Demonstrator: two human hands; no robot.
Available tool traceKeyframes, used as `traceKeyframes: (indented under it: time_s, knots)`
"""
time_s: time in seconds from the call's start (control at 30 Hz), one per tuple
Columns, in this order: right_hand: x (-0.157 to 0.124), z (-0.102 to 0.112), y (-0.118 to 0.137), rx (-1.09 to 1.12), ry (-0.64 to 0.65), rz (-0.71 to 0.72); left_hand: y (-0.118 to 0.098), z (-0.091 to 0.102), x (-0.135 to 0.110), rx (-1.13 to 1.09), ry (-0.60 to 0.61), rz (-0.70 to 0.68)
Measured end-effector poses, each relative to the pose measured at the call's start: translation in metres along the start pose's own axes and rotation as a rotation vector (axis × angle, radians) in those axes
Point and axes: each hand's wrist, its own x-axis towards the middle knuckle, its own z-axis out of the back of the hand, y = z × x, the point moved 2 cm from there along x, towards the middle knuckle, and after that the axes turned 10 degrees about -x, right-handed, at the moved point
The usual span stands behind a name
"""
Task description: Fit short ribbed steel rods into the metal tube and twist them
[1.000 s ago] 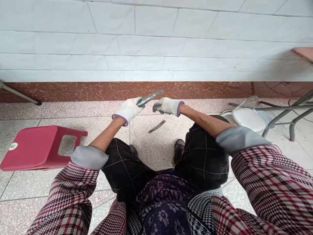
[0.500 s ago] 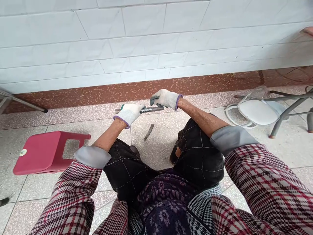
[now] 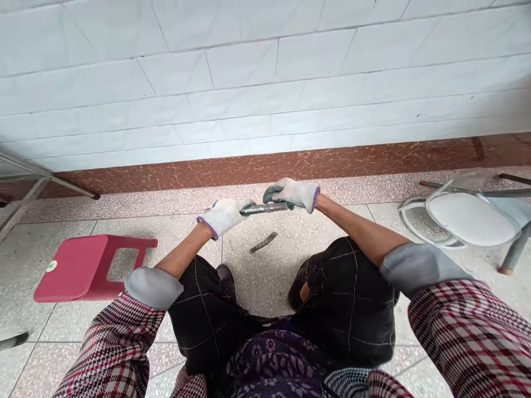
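Note:
I sit with my knees apart and both gloved hands out in front above the tiled floor. My left hand (image 3: 225, 215) is closed round the left end of a grey ribbed metal rod (image 3: 262, 208). My right hand (image 3: 290, 194) is closed over the rod's right end, so the rod lies roughly level between the two. A second, shorter grey piece (image 3: 263, 242) lies on the floor just below my hands, between my shoes.
A red plastic stool (image 3: 89, 266) lies on its side at the left. A white round basin with a clear lid (image 3: 464, 216) sits at the right by grey metal chair legs. Another metal leg (image 3: 53, 179) runs along the far left. A white tiled wall stands ahead.
The rod has gone from tilted up to the right to roughly level. My right hand has closed on its right end, where a second ago it was apart from it.

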Motion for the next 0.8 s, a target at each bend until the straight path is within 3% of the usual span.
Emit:
traceKeyframes:
  time_s: [0.1, 0.2, 0.53, 0.8]
  knots:
    - [-0.004, 0.000, -0.009, 0.184, -0.042, -0.006, -0.002, 0.000, 0.010, -0.364, -0.136, 0.018]
    - [-0.008, -0.010, -0.011, 0.351, -0.024, -0.036, 0.000, -0.004, 0.023, -0.589, -0.205, 0.136]
    - [-0.023, -0.040, -0.018, 0.143, 0.067, -0.097, -0.002, -0.016, 0.020, -0.510, -0.147, 0.253]
    - [-0.028, -0.031, -0.011, -0.079, -0.008, -0.022, -0.019, -0.002, 0.025, -0.454, -0.214, 0.242]
